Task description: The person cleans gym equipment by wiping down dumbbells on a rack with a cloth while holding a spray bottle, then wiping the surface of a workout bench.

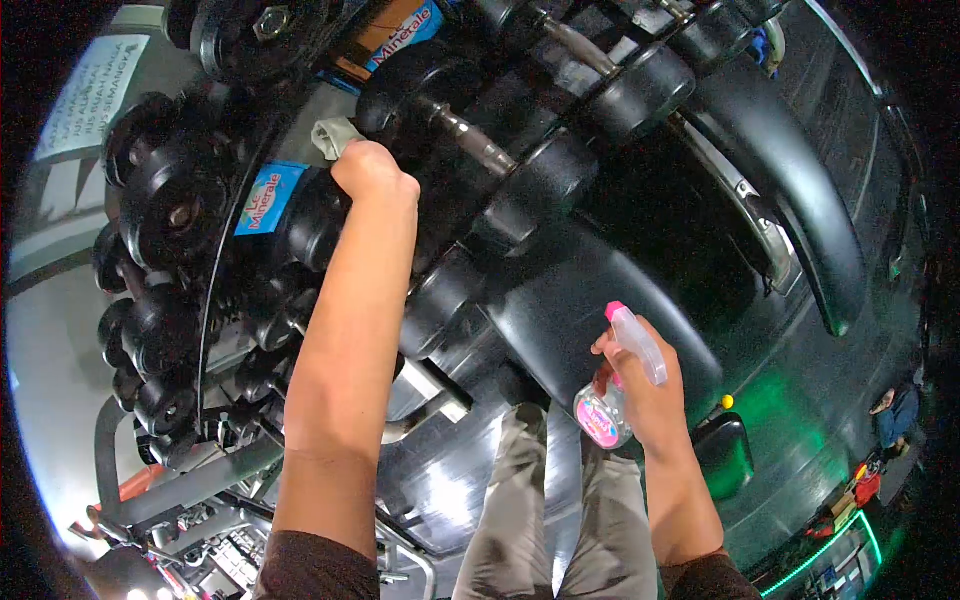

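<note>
My left hand (pixel 375 172) is stretched forward among the dumbbells, closed on a pale cloth (pixel 333 136). Just right of it lies a black dumbbell (pixel 477 141) with a metal handle; I cannot tell whether the cloth touches it. In my right hand (pixel 652 385) is a clear spray bottle (pixel 600 418) with a pink nozzle, a whitish trigger head and a pink label. That hand wraps round the bottle's neck, above a bench and my legs.
Black padded benches (pixel 600 300) stand in front and to the right. A mirror (pixel 70 220) at left reflects the weights. Blue-labelled boxes (pixel 271 198) sit behind the rack. A metal frame (pixel 430 400) is near my legs. At far right, a person (pixel 897 415) is partly visible.
</note>
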Action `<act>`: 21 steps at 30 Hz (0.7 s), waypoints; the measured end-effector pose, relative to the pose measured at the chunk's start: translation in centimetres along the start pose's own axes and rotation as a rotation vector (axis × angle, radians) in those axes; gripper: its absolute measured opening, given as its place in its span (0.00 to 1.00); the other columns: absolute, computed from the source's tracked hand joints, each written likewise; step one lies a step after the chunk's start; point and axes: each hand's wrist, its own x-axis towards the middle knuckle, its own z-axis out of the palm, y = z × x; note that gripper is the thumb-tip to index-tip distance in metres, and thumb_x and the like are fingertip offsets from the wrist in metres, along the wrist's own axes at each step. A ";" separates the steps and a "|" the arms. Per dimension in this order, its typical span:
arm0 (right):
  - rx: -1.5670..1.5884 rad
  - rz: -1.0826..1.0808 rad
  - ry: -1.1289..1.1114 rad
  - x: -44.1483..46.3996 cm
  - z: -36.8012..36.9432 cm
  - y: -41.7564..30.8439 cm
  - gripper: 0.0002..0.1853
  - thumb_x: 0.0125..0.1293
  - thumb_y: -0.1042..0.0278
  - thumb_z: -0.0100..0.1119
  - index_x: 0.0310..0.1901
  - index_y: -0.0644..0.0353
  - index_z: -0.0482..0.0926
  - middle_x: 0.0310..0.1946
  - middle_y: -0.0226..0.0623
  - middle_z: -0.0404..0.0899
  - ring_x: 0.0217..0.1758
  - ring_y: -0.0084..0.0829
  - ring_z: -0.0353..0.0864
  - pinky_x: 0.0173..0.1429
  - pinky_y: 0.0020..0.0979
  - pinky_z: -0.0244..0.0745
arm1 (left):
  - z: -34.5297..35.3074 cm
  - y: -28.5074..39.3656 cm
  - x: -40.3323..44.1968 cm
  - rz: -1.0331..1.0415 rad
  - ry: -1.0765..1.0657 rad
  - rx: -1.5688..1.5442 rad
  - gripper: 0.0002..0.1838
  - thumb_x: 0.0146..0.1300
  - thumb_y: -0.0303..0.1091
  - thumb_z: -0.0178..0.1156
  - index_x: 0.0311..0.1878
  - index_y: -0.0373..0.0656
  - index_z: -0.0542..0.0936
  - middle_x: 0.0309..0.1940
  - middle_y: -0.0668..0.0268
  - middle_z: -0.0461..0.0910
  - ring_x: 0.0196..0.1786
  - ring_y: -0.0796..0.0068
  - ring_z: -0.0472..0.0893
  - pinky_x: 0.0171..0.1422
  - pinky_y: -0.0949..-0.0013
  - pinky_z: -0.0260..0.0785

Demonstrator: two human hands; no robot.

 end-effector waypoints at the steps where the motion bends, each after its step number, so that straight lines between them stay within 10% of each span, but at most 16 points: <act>1: 0.008 0.000 0.003 -0.1 0.1 0.0 0.05 0.76 0.70 0.60 0.46 0.62 0.80 0.35 0.30 0.81 0.31 0.22 0.81 0.37 0.29 0.78 | -0.3 -0.6 1.6 0.129 -0.056 0.090 0.18 0.77 0.33 0.54 0.62 0.30 0.71 0.60 0.50 0.78 0.59 0.62 0.78 0.68 0.57 0.68; 11: -0.008 0.012 -0.014 0.1 -0.2 0.4 0.06 0.75 0.68 0.61 0.45 0.62 0.80 0.33 0.30 0.80 0.28 0.23 0.81 0.36 0.30 0.77 | 2.8 1.0 -4.0 1.359 -0.501 1.181 0.19 0.76 0.34 0.52 0.67 0.50 0.72 0.47 0.40 0.86 0.51 0.29 0.83 0.56 0.35 0.74; 19: 0.017 -0.015 0.002 0.0 -0.6 0.7 0.04 0.76 0.70 0.60 0.45 0.62 0.80 0.33 0.30 0.80 0.28 0.23 0.81 0.35 0.29 0.77 | 8.4 6.5 6.6 1.218 -0.547 1.485 0.23 0.78 0.44 0.46 0.61 0.36 0.80 0.56 0.41 0.85 0.60 0.37 0.84 0.66 0.45 0.76; 21: 0.027 -0.028 0.011 0.0 -1.1 0.9 0.04 0.76 0.71 0.60 0.45 0.62 0.80 0.33 0.30 0.80 0.28 0.23 0.81 0.35 0.29 0.77 | 6.1 5.8 7.3 0.687 -0.522 1.152 0.24 0.79 0.47 0.48 0.61 0.37 0.81 0.58 0.46 0.86 0.61 0.45 0.85 0.66 0.51 0.76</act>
